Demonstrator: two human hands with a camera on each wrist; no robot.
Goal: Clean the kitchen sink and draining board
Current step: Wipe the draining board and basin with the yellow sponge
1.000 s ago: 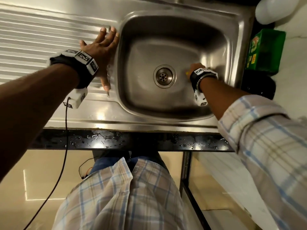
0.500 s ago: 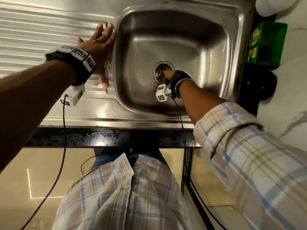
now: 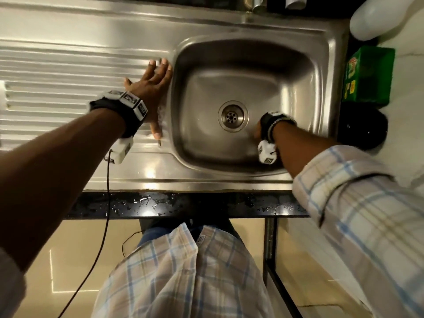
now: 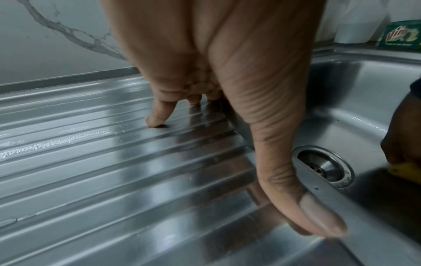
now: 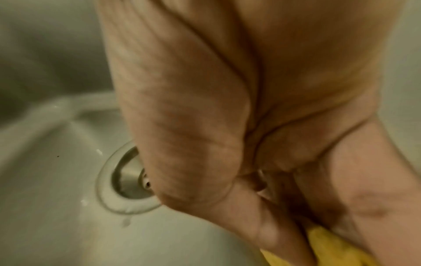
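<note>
The steel sink (image 3: 321, 72) fills the upper right of the head view, its round drain (image 3: 232, 116) in the middle of the basin floor. My right hand (image 3: 258, 131) is down in the basin just right of the drain and grips a yellow sponge (image 5: 330, 252), which also shows as a yellow corner of sponge (image 4: 407, 170) in the left wrist view. My left hand (image 3: 153, 88) lies flat with straight fingers on the ribbed draining board (image 3: 57, 72) beside the sink's left rim, thumb (image 4: 318, 216) along the edge.
A green dish-soap box (image 3: 367, 76) and a black round object (image 3: 364, 127) sit on the counter right of the sink. A white container (image 3: 376, 17) stands at the back right. The wet black counter edge (image 3: 183, 205) runs below the sink.
My right hand swept across the basin floor, from the right side to the drain and back to the right of the drain. My left hand stayed flat on the draining board.
</note>
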